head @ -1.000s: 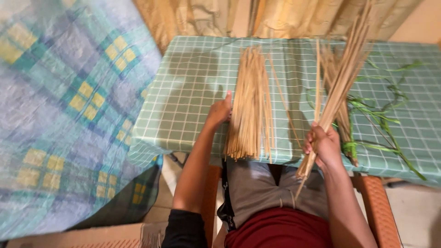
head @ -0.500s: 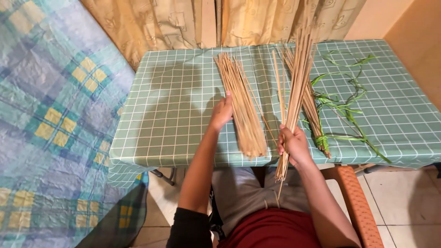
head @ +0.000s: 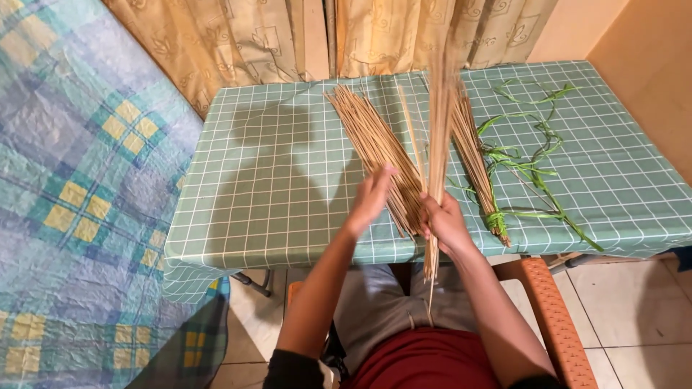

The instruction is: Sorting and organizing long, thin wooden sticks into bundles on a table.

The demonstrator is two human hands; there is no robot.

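R hand (head: 443, 225) clenched on upright stick bundle (head: 436, 137), top blurred; L hand (head: 371, 198) loose, fingers spread, by loose sticks (head: 375, 148) on bench (head: 274, 180).

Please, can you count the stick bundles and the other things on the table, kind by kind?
Stick bundles: 3 – loose pile under the left hand, bunch gripped upright in the right hand, tied bundle lying flat
Green strip tangles: 1
Hands: 2
Total: 6
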